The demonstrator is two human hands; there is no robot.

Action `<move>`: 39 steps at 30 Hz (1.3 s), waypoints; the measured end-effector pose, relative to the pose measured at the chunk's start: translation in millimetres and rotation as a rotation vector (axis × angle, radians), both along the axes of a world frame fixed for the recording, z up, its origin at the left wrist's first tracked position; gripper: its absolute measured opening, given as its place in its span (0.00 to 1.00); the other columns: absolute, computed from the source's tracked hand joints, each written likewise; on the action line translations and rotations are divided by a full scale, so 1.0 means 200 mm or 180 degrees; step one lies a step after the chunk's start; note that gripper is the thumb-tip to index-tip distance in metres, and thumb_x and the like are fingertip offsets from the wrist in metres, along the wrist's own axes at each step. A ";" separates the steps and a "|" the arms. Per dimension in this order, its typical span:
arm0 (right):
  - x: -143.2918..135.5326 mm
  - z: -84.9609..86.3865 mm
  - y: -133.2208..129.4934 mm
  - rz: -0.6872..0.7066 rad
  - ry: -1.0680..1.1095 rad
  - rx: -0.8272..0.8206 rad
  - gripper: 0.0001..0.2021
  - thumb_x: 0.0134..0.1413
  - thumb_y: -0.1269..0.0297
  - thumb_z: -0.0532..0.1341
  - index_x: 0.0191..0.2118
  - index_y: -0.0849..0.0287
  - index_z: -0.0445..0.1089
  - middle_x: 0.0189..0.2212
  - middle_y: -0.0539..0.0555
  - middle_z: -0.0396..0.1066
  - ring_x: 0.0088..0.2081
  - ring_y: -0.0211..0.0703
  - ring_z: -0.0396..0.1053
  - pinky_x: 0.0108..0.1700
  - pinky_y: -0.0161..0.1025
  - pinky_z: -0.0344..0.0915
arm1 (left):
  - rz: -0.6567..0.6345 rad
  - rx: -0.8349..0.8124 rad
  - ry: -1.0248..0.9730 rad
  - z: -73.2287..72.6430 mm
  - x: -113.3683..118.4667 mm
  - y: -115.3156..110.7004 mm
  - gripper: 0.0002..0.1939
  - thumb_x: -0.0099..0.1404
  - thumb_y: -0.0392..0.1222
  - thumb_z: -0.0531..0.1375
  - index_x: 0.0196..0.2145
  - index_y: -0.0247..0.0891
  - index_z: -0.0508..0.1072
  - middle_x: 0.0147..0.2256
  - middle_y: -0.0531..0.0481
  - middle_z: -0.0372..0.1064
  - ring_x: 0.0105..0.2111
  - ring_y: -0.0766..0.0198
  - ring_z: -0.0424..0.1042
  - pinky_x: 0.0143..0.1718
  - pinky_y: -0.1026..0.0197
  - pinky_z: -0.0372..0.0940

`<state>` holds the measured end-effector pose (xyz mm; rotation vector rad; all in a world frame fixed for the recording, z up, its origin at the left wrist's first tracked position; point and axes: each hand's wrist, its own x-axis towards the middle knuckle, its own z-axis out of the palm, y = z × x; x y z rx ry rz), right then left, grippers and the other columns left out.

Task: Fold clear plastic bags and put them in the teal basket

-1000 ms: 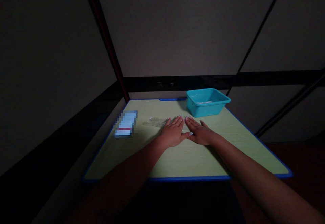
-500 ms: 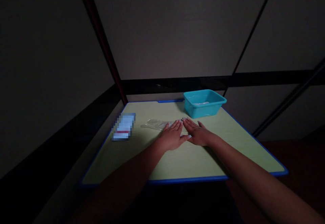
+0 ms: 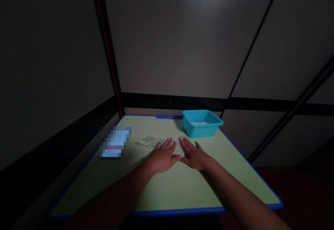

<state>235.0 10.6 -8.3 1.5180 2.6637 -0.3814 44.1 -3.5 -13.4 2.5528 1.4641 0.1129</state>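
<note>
A clear, crumpled plastic piece (image 3: 149, 141) lies flat on the light green table (image 3: 182, 191), its left end showing beyond my fingers. My left hand (image 3: 164, 156) rests palm down on its right part, fingers stretched out. Beside it my right hand (image 3: 194, 155) lies palm down with its fingers spread, at the right end of the plastic. The two thumbs meet or nearly meet. What lies under the palms is hidden.
A turquoise basket (image 3: 202, 130) with something whitish inside stands at the table's back right. A pixelated, phone-like flat object (image 3: 116, 142) lies at the left. Blue edging runs round the table, and a panelled wall (image 3: 172, 42) rises behind it.
The view has shifted, so the table and basket appear lower and further left. My left hand has slid a little left, and the gap between the two hands' fingertips has widened.
</note>
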 end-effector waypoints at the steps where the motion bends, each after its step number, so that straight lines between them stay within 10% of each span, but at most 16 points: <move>1: 0.00 0.00 0.00 -0.0012 0.0011 0.0001 0.40 0.56 0.41 0.41 0.65 0.61 0.26 0.65 0.55 0.25 0.65 0.47 0.25 0.60 0.61 0.30 | 0.0025 -0.0014 0.0001 0.00 -0.01 0.00 0.38 0.65 0.63 0.33 0.64 0.35 0.43 0.64 0.42 0.32 0.64 0.56 0.33 0.60 0.43 0.38; 39: 0.00 -0.01 0.00 -0.0102 -0.0101 0.0167 0.41 0.55 0.38 0.40 0.66 0.59 0.28 0.65 0.56 0.28 0.65 0.49 0.28 0.60 0.62 0.35 | 0.0620 -0.0725 -0.0027 0.07 -0.15 0.05 0.39 0.62 0.67 0.37 0.64 0.45 0.40 0.65 0.46 0.25 0.63 0.49 0.24 0.58 0.37 0.33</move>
